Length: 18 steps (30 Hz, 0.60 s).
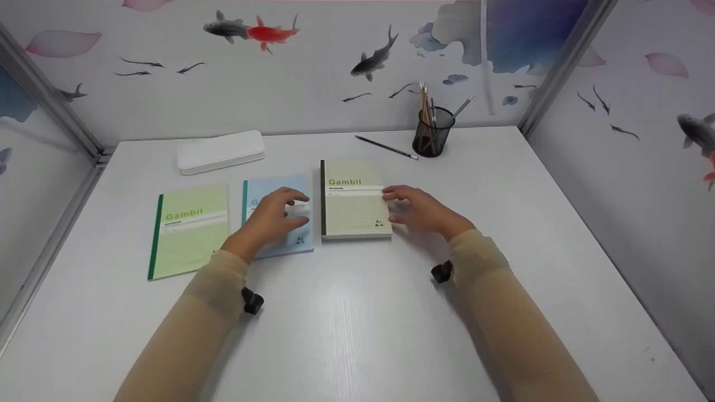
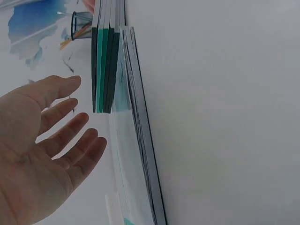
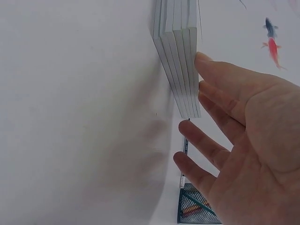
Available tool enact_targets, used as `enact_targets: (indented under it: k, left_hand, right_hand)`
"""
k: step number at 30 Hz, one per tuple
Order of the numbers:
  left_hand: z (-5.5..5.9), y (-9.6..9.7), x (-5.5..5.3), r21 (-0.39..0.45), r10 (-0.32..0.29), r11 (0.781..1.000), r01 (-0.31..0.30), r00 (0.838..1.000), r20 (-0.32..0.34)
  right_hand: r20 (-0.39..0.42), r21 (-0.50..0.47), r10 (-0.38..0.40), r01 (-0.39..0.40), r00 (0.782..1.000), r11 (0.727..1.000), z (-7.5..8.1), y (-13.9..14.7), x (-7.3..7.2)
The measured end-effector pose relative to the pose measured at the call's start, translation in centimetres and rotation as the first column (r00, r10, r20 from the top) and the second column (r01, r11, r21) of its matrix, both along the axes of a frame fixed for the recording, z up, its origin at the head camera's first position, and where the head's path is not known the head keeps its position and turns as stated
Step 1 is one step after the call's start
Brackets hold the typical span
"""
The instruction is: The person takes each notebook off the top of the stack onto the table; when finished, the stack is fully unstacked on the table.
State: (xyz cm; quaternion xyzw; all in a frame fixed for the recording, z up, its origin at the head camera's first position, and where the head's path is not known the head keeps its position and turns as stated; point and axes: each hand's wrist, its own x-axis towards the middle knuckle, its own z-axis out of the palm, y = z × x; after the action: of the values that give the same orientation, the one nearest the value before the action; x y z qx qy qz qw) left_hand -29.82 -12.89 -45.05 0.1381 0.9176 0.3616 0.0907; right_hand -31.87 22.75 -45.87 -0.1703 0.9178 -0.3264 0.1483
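A neat stack of notebooks point(image 1: 357, 215) lies flat in the middle, a pale green "Gambit" cover with a dark spine on top. Its green and dark spines point(image 2: 105, 70) face my left hand. That hand point(image 1: 273, 215) hovers over a blue notebook point(image 1: 304, 244), fingers loosely bent and apart from the stack's spine side. On the opposite side, my right hand point(image 1: 422, 209) has its fingertips right at the stack's right edge, fingers spread and relaxed. The page edges point(image 3: 180, 75) of the stack appear close to its thumb in the right wrist view.
To the left lies a green notebook point(image 1: 192, 231) with a green spine. A white case point(image 1: 220, 153) sits at the back left. Toward the back right, a black mesh pen holder point(image 1: 433, 137) holds several pencils, with one dark pencil point(image 1: 385, 147) lying beside it. Walls enclose the white table point(image 1: 346, 335).
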Motion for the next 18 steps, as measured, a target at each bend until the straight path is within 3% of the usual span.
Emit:
enact_targets:
  k: [5,9,12,18]
  left_hand:
    - [-0.2,2.0,-0.1,-0.033,-0.094,0.995,0.093,0.995,-0.034]
    - [-0.2,2.6,-0.3,-0.076,-0.141,0.988,0.135,0.987,-0.073]
    - [-0.4,2.6,-0.5,-0.110,-0.151,0.984,0.141,0.985,-0.084]
    - [-0.6,2.6,-0.6,-0.141,-0.152,0.980,0.144,0.987,-0.051]
  right_hand:
    - [0.000,-0.016,-0.007,0.007,1.000,1.000,0.0,0.4,0.0]
    - [-0.048,-0.042,0.039,-0.041,0.998,0.998,0.1,0.5,0.0]
    - [-0.082,-0.056,0.074,-0.079,0.994,0.995,-0.1,0.5,-0.1]
    - [-0.068,-0.056,0.068,-0.072,0.995,0.996,-0.4,0.2,-0.1]
